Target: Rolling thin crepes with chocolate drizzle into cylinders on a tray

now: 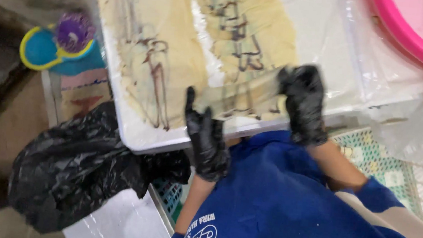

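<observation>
Hands in black gloves work at the near edge of a white tray (134,132). Left hand (207,139) rests at that edge, fingers up and apart, holding nothing. Right hand (302,104) pinches the near end of a flat dough sheet (178,34) with brown lines on it. Dough lies in the tray, stretching long and away from both hands. A black bag (74,168) sits left of the tray, a blue toy (54,49) beyond it, and a pink bowl (407,34) right of the tray.

pink bowl (407,34) cut off (top-right edge) | hands (302,104) motion-blurred, grip unclear
</observation>
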